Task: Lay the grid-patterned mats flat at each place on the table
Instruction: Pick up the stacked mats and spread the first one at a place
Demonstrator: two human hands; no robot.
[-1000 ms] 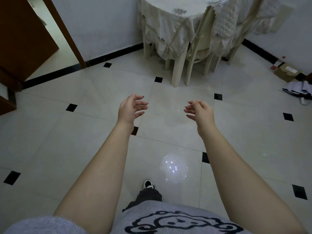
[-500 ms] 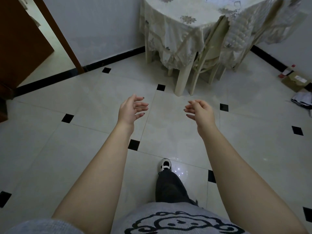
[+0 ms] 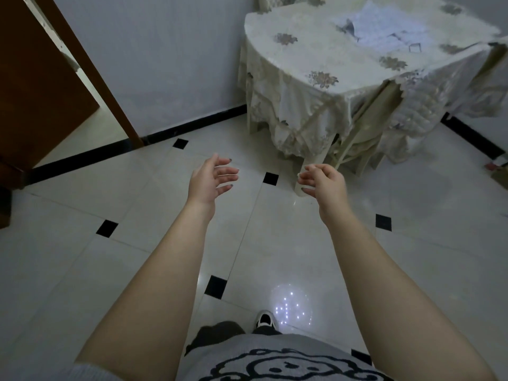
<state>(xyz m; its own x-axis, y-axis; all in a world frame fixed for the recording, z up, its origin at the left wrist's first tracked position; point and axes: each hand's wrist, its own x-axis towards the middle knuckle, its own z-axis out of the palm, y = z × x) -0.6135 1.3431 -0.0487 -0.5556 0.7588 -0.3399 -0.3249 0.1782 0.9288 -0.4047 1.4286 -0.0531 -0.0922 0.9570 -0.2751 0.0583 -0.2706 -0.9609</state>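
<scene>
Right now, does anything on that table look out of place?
Yes: pale sheets, likely the mats, lie in a rumpled, overlapping heap toward the far side of the table, none laid flat at a place.

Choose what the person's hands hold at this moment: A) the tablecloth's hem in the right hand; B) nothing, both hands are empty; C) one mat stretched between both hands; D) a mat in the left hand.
B: the left hand and right hand hang with loosely curled fingers over the tiled floor, gripping nothing, short of the cloth-covered table, where a pale pile lies.
</scene>
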